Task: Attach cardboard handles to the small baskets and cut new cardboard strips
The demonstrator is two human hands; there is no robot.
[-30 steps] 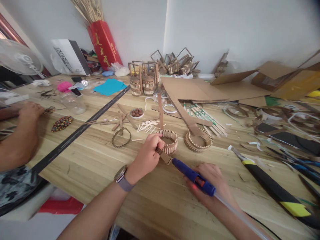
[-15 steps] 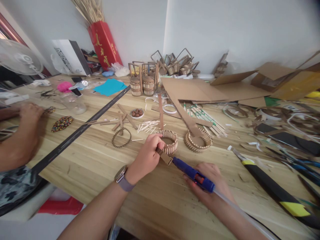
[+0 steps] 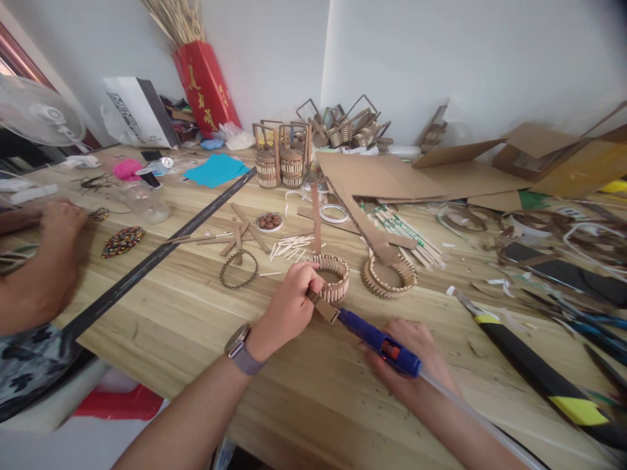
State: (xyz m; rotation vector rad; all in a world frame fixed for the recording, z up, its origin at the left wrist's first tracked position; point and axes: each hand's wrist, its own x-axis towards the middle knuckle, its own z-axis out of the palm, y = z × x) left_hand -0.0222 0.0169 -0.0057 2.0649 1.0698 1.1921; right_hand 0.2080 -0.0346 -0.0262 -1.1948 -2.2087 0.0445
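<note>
My left hand [image 3: 288, 307] is closed round a short brown cardboard strip [image 3: 323, 307], which juts out to the right just in front of a small round basket of sticks [image 3: 334, 277]. My right hand [image 3: 416, 359] grips a blue hot glue gun [image 3: 379, 341]. Its nozzle points left and touches the end of the strip. A clear glue stick [image 3: 470, 418] trails out of the gun's back over my right forearm. A second, wider stick ring [image 3: 389, 275] lies to the right of the basket with a cardboard strip across it.
Another person's hand [image 3: 61, 219] and arm rest at the table's left edge by a beaded oval [image 3: 122, 241]. A long black ruler [image 3: 161, 251] crosses the table. Finished baskets [image 3: 280, 163], cardboard sheets [image 3: 377, 173], loose sticks [image 3: 289, 248] and a black and yellow tool [image 3: 539, 372] lie about.
The glue gun and my right hand have shifted slightly toward the strip's end. My left hand keeps its hold. The other person's hand has barely moved.
</note>
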